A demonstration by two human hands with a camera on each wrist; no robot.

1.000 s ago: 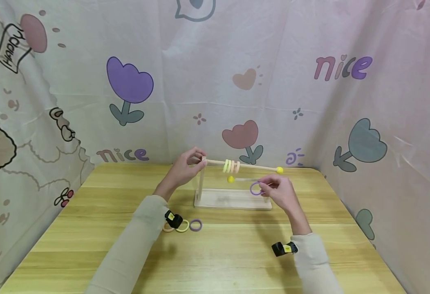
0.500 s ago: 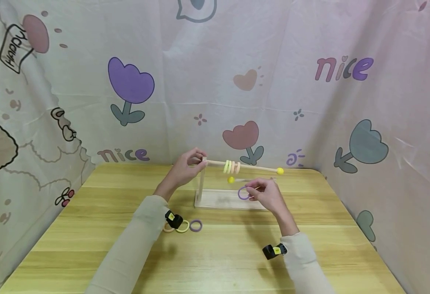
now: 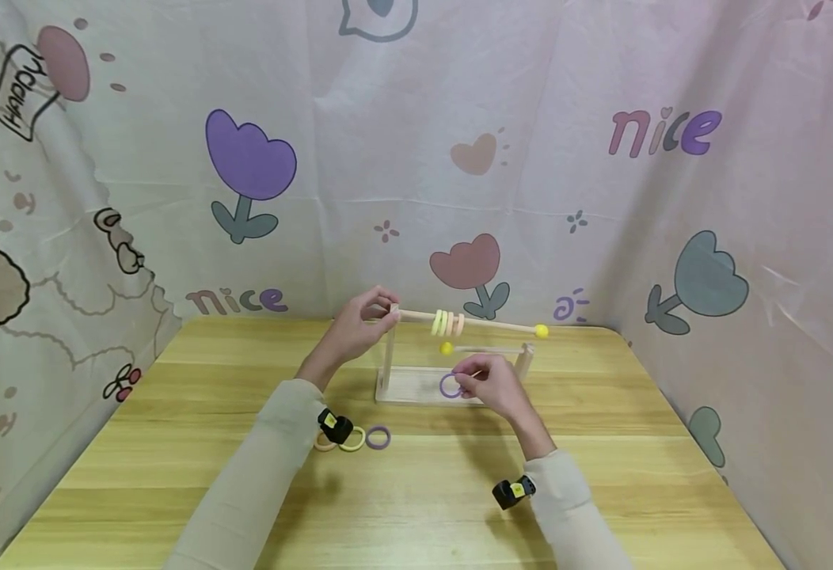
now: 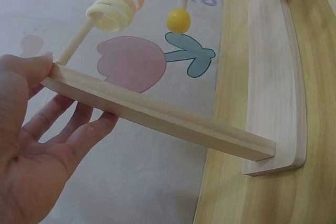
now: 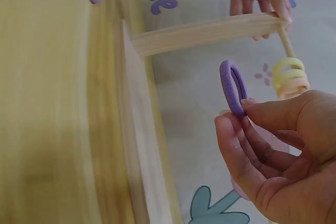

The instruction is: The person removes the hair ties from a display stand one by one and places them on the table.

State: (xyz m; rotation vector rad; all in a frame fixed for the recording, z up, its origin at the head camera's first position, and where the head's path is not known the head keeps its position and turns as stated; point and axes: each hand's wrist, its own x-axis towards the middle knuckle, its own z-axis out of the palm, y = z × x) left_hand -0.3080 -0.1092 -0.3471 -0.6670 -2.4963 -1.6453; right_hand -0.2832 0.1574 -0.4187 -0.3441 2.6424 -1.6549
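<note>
A wooden stand (image 3: 416, 384) has an upright at each end and two level rods tipped with yellow balls. Several yellow and peach hair ties (image 3: 448, 323) hang on its upper rod (image 3: 505, 325). My left hand (image 3: 355, 328) grips the top of the left post (image 4: 157, 114), thumb by the rod's root and fingers underneath. Between thumb and fingertips, my right hand (image 3: 491, 384) pinches a purple hair tie (image 5: 229, 85), held in front of the stand below the bare lower rod (image 3: 488, 349). The lower rod's yellow ball (image 4: 178, 21) points left.
On the wooden table (image 3: 431, 507) in front of the stand lie a second purple hair tie (image 3: 378, 437), a yellow one (image 3: 352, 439) and a peach one (image 3: 325, 445), partly behind the left wrist camera (image 3: 335, 426). A printed curtain (image 3: 359, 158) hangs behind the table.
My right hand has moved left and slightly down with the purple hair tie, away from the right post, which now shows. The left hand stays on the left post.
</note>
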